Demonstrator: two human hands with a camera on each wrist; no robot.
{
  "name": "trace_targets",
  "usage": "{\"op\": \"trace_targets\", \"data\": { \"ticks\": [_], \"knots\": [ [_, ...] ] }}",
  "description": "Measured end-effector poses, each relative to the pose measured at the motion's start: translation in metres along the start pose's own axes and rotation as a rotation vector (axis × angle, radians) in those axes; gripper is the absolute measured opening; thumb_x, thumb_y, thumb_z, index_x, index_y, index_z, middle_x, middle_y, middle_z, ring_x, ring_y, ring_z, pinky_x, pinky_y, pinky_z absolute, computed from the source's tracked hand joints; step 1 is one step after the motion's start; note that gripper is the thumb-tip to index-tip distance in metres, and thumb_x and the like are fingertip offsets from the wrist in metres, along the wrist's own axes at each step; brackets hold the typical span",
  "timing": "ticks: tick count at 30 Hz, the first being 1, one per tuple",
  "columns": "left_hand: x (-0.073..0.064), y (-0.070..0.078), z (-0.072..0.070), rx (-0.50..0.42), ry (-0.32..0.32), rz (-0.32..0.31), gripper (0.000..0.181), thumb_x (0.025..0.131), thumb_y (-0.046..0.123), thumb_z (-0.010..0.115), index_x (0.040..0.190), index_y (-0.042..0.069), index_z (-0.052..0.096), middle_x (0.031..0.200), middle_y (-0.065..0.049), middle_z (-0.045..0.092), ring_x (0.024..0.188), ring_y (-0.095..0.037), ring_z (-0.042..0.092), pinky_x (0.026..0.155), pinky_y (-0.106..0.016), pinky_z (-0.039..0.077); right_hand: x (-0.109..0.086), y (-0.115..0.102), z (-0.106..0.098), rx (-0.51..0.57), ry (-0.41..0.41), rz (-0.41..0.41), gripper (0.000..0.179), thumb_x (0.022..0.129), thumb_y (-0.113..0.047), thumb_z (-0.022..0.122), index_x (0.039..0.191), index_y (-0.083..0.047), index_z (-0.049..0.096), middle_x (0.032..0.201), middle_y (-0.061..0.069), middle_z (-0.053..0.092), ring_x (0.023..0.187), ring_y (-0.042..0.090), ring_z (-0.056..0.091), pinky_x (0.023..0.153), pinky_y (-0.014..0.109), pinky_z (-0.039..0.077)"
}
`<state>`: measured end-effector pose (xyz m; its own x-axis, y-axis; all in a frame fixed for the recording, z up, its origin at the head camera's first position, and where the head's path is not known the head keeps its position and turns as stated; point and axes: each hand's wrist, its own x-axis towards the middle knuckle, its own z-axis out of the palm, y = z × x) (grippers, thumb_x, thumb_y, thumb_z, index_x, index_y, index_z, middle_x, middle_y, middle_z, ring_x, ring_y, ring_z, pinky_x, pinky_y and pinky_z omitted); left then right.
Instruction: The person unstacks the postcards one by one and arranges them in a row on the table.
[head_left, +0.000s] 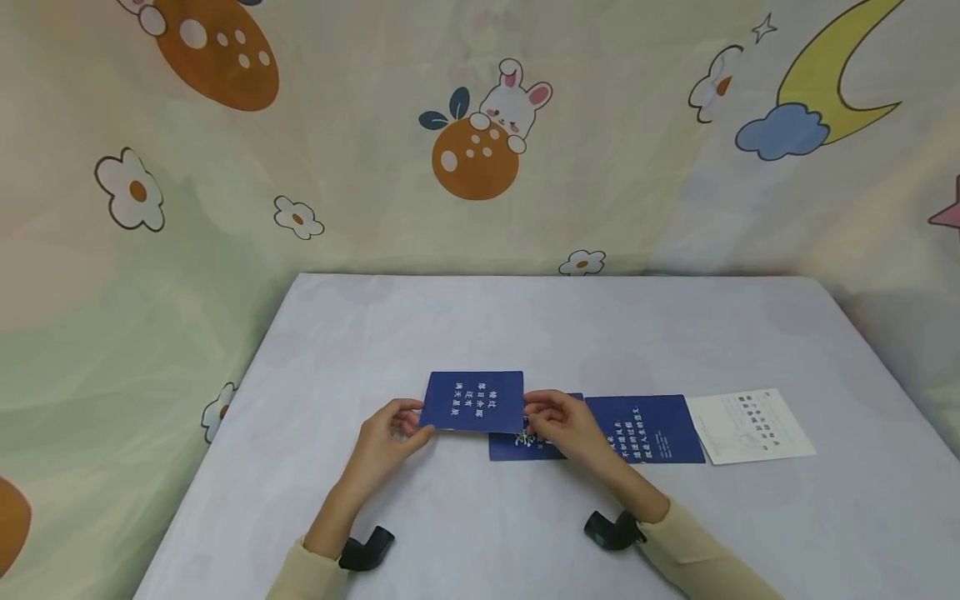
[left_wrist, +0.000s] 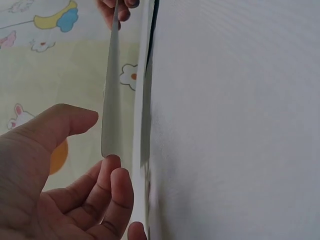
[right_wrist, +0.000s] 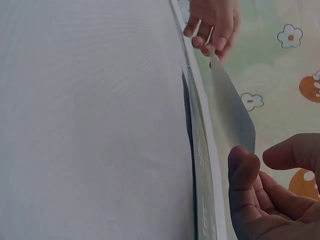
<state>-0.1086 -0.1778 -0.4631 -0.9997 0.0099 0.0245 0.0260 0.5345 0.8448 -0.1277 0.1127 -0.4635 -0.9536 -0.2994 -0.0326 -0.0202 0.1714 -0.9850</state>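
Between both hands a dark blue card with white printed characters is held up over the table. The left hand holds its left edge, with the thumb by the lower corner. At the right edge, the right hand holds the card by its fingertips. Both wrist views show the card's pale back nearly edge-on, the left hand and the right hand at its opposite ends. A second blue card lies on the table, partly hidden by the right hand and the held card.
To the right, another blue card and a white printed card continue the row on the white table. A patterned cloth hangs behind the table. Black camera mounts sit at both wrists.
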Motion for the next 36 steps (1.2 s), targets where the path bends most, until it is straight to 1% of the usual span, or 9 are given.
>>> {"op": "trace_targets", "data": {
  "ticks": [5,9,13,17,22,24,29,31,36],
  "knots": [
    [0.000,-0.001,-0.005,0.020,0.017,-0.012,0.035,0.081,0.015,0.080,0.111,0.005,0.065,0.085,0.000,0.062,0.078,-0.011,0.057,0.075,-0.025,0.047,0.002,0.001,0.004,-0.011,-0.024,-0.009,0.031,0.092,0.004,0.056,0.121,0.013,0.057,0.102,0.025,0.065,0.079,0.020,0.067,0.065,0.024,0.054],
    [-0.003,-0.003,-0.014,0.024,0.022,-0.038,0.036,0.081,0.013,0.080,0.112,0.005,0.064,0.085,-0.001,0.061,0.078,-0.012,0.056,0.076,-0.026,0.047,0.005,0.002,0.011,-0.007,-0.052,-0.005,0.029,0.092,0.003,0.056,0.119,0.014,0.057,0.103,0.026,0.066,0.077,0.020,0.067,0.064,0.025,0.054],
    [-0.006,-0.006,-0.022,0.034,0.009,-0.056,0.038,0.080,0.013,0.080,0.113,0.005,0.063,0.085,-0.002,0.061,0.079,-0.013,0.055,0.077,-0.026,0.047,0.007,0.001,0.018,0.015,-0.084,0.018,0.030,0.093,0.001,0.057,0.120,0.014,0.057,0.104,0.026,0.066,0.078,0.022,0.067,0.064,0.025,0.054],
    [-0.008,-0.010,-0.027,0.064,-0.007,-0.058,0.038,0.080,0.013,0.080,0.113,0.005,0.063,0.084,-0.001,0.061,0.077,-0.012,0.056,0.073,-0.024,0.046,0.008,-0.001,0.023,0.032,-0.099,0.039,0.030,0.094,0.000,0.057,0.121,0.013,0.057,0.105,0.026,0.066,0.078,0.021,0.066,0.064,0.024,0.054],
    [-0.010,-0.012,-0.032,0.103,-0.011,-0.064,0.038,0.080,0.012,0.080,0.113,0.005,0.063,0.084,-0.002,0.061,0.074,-0.012,0.056,0.067,-0.023,0.045,0.010,-0.003,0.028,0.028,-0.128,0.038,0.031,0.094,0.000,0.057,0.121,0.015,0.055,0.104,0.027,0.066,0.076,0.018,0.066,0.063,0.024,0.053],
    [-0.011,-0.011,-0.034,0.115,-0.013,-0.076,0.038,0.080,0.012,0.080,0.113,0.004,0.063,0.084,-0.002,0.061,0.072,-0.012,0.056,0.066,-0.022,0.045,0.011,-0.003,0.029,0.014,-0.151,0.036,0.032,0.094,-0.001,0.057,0.122,0.015,0.055,0.098,0.024,0.066,0.072,0.016,0.063,0.062,0.023,0.052],
    [-0.013,-0.011,-0.037,0.136,-0.029,-0.087,0.038,0.081,0.012,0.078,0.114,0.003,0.062,0.085,-0.003,0.061,0.072,-0.013,0.054,0.065,-0.023,0.045,0.013,-0.003,0.031,-0.025,-0.191,0.059,0.037,0.092,-0.003,0.059,0.124,0.014,0.054,0.080,0.009,0.060,0.064,0.013,0.054,0.055,0.022,0.044],
    [-0.014,-0.010,-0.039,0.141,-0.035,-0.090,0.038,0.082,0.012,0.078,0.115,0.003,0.062,0.086,-0.004,0.061,0.071,-0.013,0.053,0.063,-0.023,0.044,0.013,-0.003,0.032,-0.042,-0.200,0.075,0.038,0.092,-0.004,0.060,0.125,0.012,0.055,0.080,0.005,0.059,0.063,0.012,0.052,0.054,0.021,0.041],
    [-0.016,-0.008,-0.041,0.158,-0.040,-0.122,0.037,0.083,0.013,0.077,0.115,0.002,0.062,0.087,-0.004,0.060,0.071,-0.014,0.052,0.062,-0.023,0.042,0.014,-0.005,0.035,-0.109,-0.236,0.086,0.041,0.091,-0.007,0.060,0.127,0.011,0.055,0.082,0.003,0.059,0.066,0.011,0.050,0.055,0.020,0.039]
  ]
}}
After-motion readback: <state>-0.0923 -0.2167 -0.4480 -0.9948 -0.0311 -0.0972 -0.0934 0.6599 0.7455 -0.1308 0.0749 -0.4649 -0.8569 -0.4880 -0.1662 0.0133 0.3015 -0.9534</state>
